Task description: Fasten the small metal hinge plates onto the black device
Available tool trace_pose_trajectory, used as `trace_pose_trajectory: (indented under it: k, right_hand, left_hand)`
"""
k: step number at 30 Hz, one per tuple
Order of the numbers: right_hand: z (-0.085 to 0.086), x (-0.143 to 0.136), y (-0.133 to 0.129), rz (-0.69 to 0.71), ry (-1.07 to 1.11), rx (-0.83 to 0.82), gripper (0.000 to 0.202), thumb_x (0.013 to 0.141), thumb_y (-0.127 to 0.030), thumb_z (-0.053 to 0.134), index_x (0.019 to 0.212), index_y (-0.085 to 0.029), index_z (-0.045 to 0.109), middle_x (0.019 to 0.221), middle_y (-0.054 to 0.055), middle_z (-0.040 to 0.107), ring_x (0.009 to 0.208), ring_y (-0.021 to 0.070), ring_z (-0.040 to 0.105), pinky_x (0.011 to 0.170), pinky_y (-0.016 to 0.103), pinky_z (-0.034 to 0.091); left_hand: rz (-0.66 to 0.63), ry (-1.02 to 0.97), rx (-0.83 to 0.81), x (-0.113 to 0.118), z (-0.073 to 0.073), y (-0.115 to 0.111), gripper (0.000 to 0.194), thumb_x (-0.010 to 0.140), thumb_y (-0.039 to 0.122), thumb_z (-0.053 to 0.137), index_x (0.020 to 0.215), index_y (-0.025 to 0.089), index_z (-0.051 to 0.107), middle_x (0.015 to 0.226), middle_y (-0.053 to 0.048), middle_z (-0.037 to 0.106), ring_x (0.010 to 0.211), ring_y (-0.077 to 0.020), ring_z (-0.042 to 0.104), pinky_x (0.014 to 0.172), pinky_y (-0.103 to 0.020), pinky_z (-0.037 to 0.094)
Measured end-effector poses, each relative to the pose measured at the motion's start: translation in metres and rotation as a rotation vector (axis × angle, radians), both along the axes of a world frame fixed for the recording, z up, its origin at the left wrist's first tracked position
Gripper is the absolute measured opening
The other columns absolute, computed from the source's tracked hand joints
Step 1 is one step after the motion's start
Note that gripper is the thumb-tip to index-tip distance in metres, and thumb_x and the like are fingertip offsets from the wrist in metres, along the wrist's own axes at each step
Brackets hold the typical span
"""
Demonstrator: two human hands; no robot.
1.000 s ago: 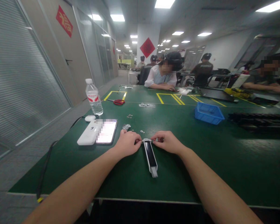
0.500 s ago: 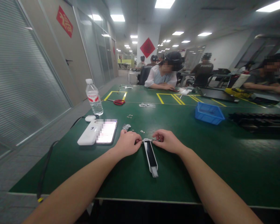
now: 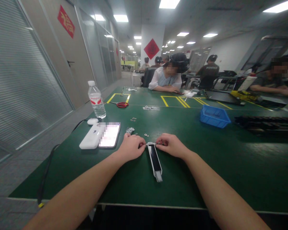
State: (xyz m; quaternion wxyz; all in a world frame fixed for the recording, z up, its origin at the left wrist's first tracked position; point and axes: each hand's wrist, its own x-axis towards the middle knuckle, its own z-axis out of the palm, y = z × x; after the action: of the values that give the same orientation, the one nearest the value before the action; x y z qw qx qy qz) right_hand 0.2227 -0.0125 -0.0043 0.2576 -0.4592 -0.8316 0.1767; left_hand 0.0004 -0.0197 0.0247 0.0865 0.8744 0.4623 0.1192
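Note:
A long narrow white frame with a black panel (image 3: 155, 158) lies on the green table, a grey tab (image 3: 158, 176) sticking out of its near end. Across its far end runs a thin metal rod (image 3: 150, 144). My left hand (image 3: 132, 147) is closed in a pinch at the rod's left end. On the other side, my right hand (image 3: 171, 144) pinches the rod's right end, its fingertips partly hiding it. Small metal rings (image 3: 146, 135) lie just beyond the frame, and a crumpled-looking silvery piece (image 3: 130, 130) rests behind my left hand.
Left of my hands are a phone (image 3: 110, 135), a white power-bank-like block (image 3: 90, 137) and a water bottle (image 3: 96, 100). Red-handled scissors (image 3: 122, 104) lie farther back. A blue bin (image 3: 214, 116) stands to the right. Across the table a person (image 3: 166, 75) leans forward.
My right hand's fingers have shifted slightly left, closer to the frame's far end. My left hand and the frame stay in place.

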Motion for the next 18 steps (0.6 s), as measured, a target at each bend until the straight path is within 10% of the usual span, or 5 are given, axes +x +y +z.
trace_pose_trajectory:
  k: [18]
  right_hand:
    - [0.0002, -0.0019, -0.0007, 0.004, 0.004, -0.013, 0.008, 0.078, -0.023, 0.064, 0.082, -0.017, 0.068, 0.071, 0.000, 0.055, 0.059, 0.0094, 0.046, 0.058, 0.023, 0.038]
  left_hand:
    - [-0.004, 0.003, 0.003, 0.0007, -0.0016, -0.0003, 0.018, 0.084, 0.024, 0.050, 0.086, 0.020, 0.067, 0.084, -0.001, 0.067, 0.085, -0.0209, 0.059, 0.082, -0.040, 0.030]
